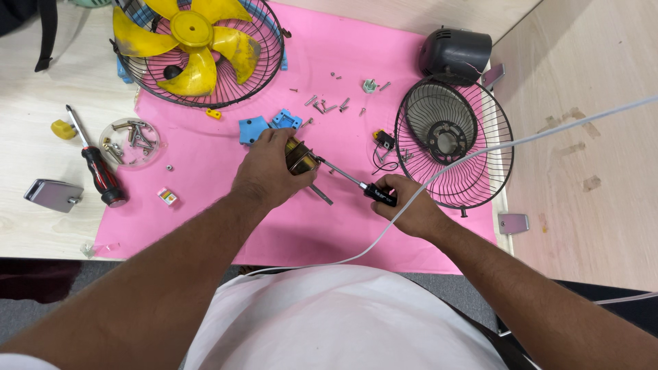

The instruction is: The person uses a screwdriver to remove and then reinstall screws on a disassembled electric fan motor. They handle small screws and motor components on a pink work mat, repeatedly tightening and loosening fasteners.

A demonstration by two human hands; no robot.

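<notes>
Head view showed your left hand (pixel 269 168) clamped over the motor (pixel 300 156), fingers curled round its top and side, pinning it to the pink mat (pixel 301 226) near the mat's middle. Your right hand (pixel 404 209) was closed on the black handle of a screwdriver (pixel 356 183), fingers wrapped tight, the shaft running up and left with its tip at the motor's right side. Whether the tip sat in a screw head could not be told; your left hand hid that face.

The motor looked like a dense metal block with brass-coloured windings, so I judged it heavy for its bulk, stiff, and unlikely to give under grip. Its shaft (pixel 321 194) stuck out below your hand towards you, thin and bare; that part would be slippery and a poor hold. The windings would be the fragile part, and you did well to grip the body, not the coil or leads. The smooth mat offered little to stop the block turning under driver torque, so a firm downward hold on the casing seemed the right place.

Noted about you: a white cable (pixel 480 152) crossed your right wrist and lay over the black grille (pixel 454 142) at right. Loose screws (pixel 327 105) lay scattered above the motor, with two blue plastic parts (pixel 269 125) just beyond your left hand. A yellow blade (pixel 195 41) sat in the other grille at top left. A dish of fasteners (pixel 129 142) and a second, red-handled screwdriver (pixel 97 163) lay off the mat at left.
</notes>
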